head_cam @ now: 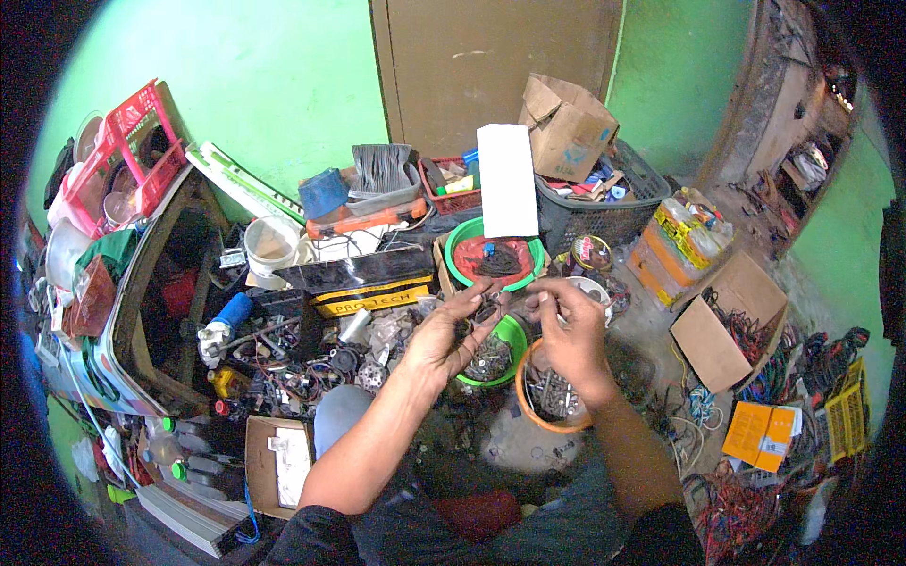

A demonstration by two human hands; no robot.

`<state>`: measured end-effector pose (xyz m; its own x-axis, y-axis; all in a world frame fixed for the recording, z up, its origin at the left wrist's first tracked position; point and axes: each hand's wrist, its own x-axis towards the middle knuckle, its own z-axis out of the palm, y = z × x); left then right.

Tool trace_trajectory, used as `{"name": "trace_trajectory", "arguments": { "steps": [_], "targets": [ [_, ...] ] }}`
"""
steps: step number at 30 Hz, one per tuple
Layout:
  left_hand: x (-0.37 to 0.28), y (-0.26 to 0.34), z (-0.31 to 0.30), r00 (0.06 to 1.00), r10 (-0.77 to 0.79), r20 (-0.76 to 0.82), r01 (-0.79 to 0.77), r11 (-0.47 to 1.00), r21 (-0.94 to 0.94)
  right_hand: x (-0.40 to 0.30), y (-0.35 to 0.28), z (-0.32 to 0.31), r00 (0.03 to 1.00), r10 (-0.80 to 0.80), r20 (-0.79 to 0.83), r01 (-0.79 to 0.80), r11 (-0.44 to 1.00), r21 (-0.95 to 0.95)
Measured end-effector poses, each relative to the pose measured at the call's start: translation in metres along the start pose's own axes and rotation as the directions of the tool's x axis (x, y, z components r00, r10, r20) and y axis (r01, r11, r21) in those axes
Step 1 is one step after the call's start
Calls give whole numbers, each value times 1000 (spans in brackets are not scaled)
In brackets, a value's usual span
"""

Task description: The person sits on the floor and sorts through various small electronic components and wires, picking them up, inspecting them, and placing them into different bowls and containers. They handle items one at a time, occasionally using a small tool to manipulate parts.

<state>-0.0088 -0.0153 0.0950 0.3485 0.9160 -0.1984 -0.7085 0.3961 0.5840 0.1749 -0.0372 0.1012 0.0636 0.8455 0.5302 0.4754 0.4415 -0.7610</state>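
My left hand [453, 329] is raised palm up, its fingers curled around small dark metal pieces [490, 305] that are too small to name. Close by on its right, my right hand [570, 332] has thumb and fingertips drawn together; whether something small is between them cannot be made out. Under the hands stand a green bowl [522, 344] of screws and small metal parts and an orange-rimmed bowl [527, 405] with bolts and other hardware. Behind them is a larger green basin [460, 237] with a red lining and a dark coil in it.
Mixed machine parts [340, 361] and a black and yellow box [375, 301] lie left. A cardboard box [711, 347] of wires stands right, near an orange packet [759, 435]. Behind are a grey plastic crate [594, 212] and a white board [508, 180]. An open-topped carton [265, 467] is at lower left.
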Motion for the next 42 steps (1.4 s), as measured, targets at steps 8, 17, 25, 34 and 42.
{"name": "trace_trajectory", "arguments": {
  "steps": [8,17,25,34,42],
  "targets": [
    [7,-3,-22,985,-92,142,112,984,-136,-5,-12,6,924,-291,250,332,933,-140],
    [2,-8,4,996,-91,1,90,993,-76,0,2,2,960,-224,167,251,954,-164],
    [26,-26,7,998,-44,-53,42,999,-33,7,-3,-15,979,-98,181,113,991,-73],
    [45,-42,16,995,-87,-58,84,995,-47,11,17,-21,989,3,145,6,998,-58],
    [64,-52,32,999,-42,28,41,998,38,26,45,-50,934,310,177,-337,930,149]
  ]
}}
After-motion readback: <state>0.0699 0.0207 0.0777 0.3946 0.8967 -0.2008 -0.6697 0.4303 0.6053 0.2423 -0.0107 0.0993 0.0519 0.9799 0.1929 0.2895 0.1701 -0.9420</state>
